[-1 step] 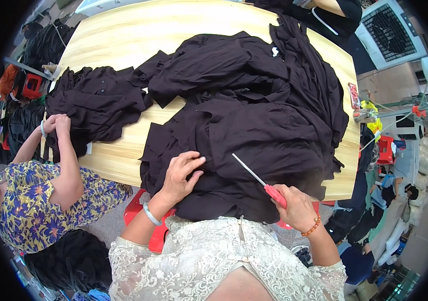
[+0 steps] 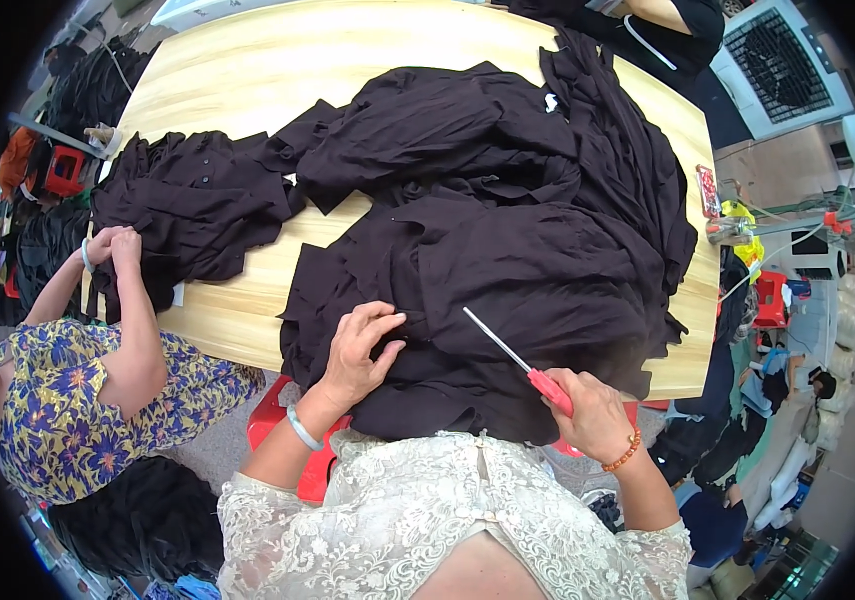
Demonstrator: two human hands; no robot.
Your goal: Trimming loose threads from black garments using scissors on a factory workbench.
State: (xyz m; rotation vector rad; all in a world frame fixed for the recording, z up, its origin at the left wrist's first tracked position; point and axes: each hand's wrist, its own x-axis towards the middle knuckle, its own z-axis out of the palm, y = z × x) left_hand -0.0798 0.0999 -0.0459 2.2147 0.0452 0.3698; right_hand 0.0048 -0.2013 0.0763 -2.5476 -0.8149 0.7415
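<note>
Cloth (image 2: 547, 270), near-black and loosely creased, heaped along the front edge of the pale wood-grain tabletop (image 2: 247, 90), reaching toward its right front corner.
Left hand (image 2: 355, 352) rests on it, thumb spread from the fingers; the right hand (image 2: 592, 415), well apart, is closed around a slim red-handled tool (image 2: 549, 389) with a straight metal shaft. Whether the tip touches fabric cannot be told. For good work, smoothing one layer taut with the left fingers seems wise, keeping the tip in sight and shallow against snags; the portion draped past the front edge may drag.
</note>
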